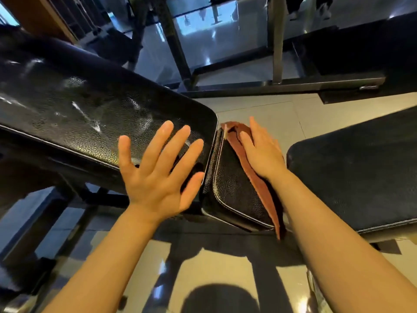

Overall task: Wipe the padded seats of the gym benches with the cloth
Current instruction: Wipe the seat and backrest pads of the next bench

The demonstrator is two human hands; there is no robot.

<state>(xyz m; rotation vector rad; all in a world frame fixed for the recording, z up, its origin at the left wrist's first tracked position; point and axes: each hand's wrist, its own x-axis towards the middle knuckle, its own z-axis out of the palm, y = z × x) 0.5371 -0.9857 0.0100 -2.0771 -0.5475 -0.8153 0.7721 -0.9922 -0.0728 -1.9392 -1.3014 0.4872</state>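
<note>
A black padded bench runs from the left: its long back pad (85,107) shows wet streaks, and a small seat pad (234,188) adjoins it at the centre. A reddish-brown cloth (250,168) lies along the right side of the seat pad, one end hanging over the near edge. My right hand (261,150) lies flat on the cloth, pressing it against the seat. My left hand (158,168) hovers with fingers spread over the near end of the back pad, holding nothing. A second black bench pad (356,172) lies to the right.
Light floor tiles (282,116) lie between the benches. A metal rack frame (276,41) and its base bar (293,83) stand behind. Bench legs (56,206) sit low on the left. A person's feet (309,10) show at the far top right.
</note>
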